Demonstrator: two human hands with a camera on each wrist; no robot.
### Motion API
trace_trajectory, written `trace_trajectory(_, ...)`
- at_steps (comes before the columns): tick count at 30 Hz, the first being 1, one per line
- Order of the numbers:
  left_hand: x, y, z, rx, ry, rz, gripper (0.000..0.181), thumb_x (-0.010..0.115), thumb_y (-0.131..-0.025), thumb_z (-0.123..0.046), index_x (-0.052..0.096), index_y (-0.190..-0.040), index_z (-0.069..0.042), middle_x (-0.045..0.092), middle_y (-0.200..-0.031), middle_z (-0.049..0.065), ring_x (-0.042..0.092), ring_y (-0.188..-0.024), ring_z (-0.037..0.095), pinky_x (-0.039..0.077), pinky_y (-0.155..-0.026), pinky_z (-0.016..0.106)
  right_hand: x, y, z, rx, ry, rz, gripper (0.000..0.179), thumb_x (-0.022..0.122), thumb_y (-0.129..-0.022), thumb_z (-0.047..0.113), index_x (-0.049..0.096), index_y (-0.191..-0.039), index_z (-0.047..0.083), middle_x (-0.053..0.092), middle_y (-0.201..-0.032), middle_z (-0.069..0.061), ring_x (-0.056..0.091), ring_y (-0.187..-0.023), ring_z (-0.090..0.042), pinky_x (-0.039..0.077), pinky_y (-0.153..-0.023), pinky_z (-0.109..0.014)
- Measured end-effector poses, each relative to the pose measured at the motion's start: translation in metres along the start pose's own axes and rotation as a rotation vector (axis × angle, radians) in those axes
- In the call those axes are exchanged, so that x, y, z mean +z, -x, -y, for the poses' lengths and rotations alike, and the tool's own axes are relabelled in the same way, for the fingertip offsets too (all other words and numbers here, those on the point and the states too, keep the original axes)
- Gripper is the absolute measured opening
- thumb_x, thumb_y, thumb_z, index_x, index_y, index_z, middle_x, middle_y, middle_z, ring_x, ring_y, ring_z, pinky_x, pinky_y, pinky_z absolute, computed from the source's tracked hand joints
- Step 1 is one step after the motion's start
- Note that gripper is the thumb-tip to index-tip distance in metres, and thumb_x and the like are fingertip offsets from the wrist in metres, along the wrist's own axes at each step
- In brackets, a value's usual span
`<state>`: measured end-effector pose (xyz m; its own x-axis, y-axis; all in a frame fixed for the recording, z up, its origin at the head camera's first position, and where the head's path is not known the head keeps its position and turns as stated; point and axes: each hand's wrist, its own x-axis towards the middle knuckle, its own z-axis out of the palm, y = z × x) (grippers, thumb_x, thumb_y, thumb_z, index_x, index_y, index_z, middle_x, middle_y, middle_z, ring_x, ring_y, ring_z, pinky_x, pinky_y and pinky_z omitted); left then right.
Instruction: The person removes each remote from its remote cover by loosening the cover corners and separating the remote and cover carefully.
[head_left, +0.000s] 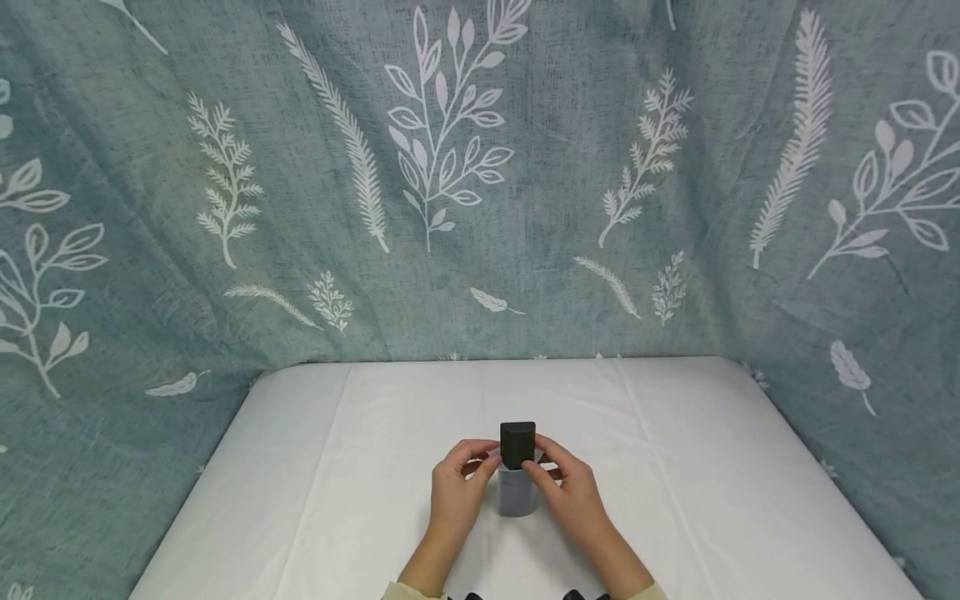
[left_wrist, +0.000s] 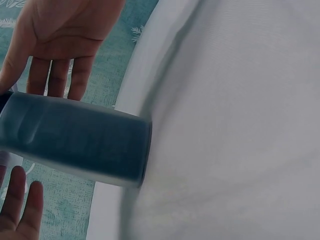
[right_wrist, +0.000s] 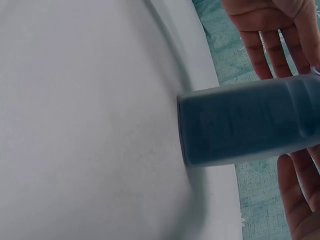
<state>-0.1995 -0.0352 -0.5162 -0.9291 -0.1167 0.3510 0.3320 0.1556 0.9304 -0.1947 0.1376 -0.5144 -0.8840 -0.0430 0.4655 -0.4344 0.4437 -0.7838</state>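
A grey container (head_left: 516, 493) stands out from the white table, with a dark block-shaped top piece (head_left: 517, 444) at its upper end. My left hand (head_left: 455, 487) holds it from the left, thumb and forefinger at the edge of the top piece. From the right my right hand (head_left: 573, 493) grips it, its thumb against the lower edge of the dark piece. In the left wrist view the container (left_wrist: 75, 137) looks smooth, blue-grey and slightly tapered. The right wrist view shows the container's flat base end (right_wrist: 200, 130) and a groove near its upper end.
A white cloth (head_left: 375, 467) with faint creases covers the table. Behind it and at both sides hangs a green curtain (head_left: 555, 192) with white leaf prints. Two small black objects (head_left: 573, 595) show at the bottom edge between the forearms.
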Motion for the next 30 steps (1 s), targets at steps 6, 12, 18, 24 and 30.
trace_trajectory(6,-0.0015,0.0024,0.0024,-0.036,0.017,0.036,0.016,0.078,-0.085,-0.013,0.077,-0.100,-0.017,0.074,-0.100,0.002,0.063,-0.093,0.008,0.058,-0.081,0.022,-0.0055,0.0044,-0.0045,-0.001,-0.010,-0.018,0.036,0.071,-0.092,0.011,0.067,-0.126,0.019,0.075,-0.104,-0.001,0.065,-0.092,-0.002,0.056,-0.066,-0.022)
trace_trajectory(12,-0.0021,0.0020,0.0052,-0.042,0.032,0.054,0.016,0.078,-0.085,-0.014,0.077,-0.100,-0.017,0.075,-0.099,0.001,0.063,-0.092,0.007,0.058,-0.081,0.021,-0.0050,0.0053,-0.0057,-0.035,-0.027,-0.060,0.031,0.072,-0.090,0.008,0.070,-0.120,0.017,0.075,-0.103,-0.001,0.065,-0.089,-0.002,0.055,-0.063,-0.022)
trace_trajectory(18,-0.0046,0.0036,0.0074,-0.092,0.053,0.091,0.018,0.078,-0.085,-0.013,0.077,-0.102,-0.017,0.075,-0.104,0.001,0.064,-0.095,0.011,0.057,-0.083,0.020,-0.0035,0.0041,-0.0051,0.017,-0.046,-0.045,0.022,0.071,-0.091,0.008,0.071,-0.112,0.014,0.075,-0.096,-0.003,0.065,-0.083,0.000,0.057,-0.061,-0.022)
trace_trajectory(24,-0.0059,0.0035,0.0072,-0.105,0.027,0.117,0.020,0.078,-0.086,-0.013,0.076,-0.104,-0.018,0.074,-0.105,0.001,0.065,-0.095,0.010,0.057,-0.082,0.019,-0.0035,0.0020,-0.0009,0.089,-0.080,-0.036,0.014,0.068,-0.093,0.007,0.071,-0.104,0.015,0.074,-0.093,-0.001,0.064,-0.083,-0.001,0.057,-0.060,-0.025)
trace_trajectory(30,-0.0061,0.0041,0.0078,-0.070,-0.026,0.116,0.019,0.077,-0.086,-0.012,0.076,-0.104,-0.017,0.075,-0.101,0.001,0.068,-0.092,0.008,0.058,-0.081,0.020,-0.0017,0.0016,-0.0018,0.137,-0.107,-0.030,0.012,0.067,-0.094,0.007,0.071,-0.102,0.015,0.074,-0.092,-0.001,0.063,-0.082,-0.002,0.057,-0.060,-0.024)
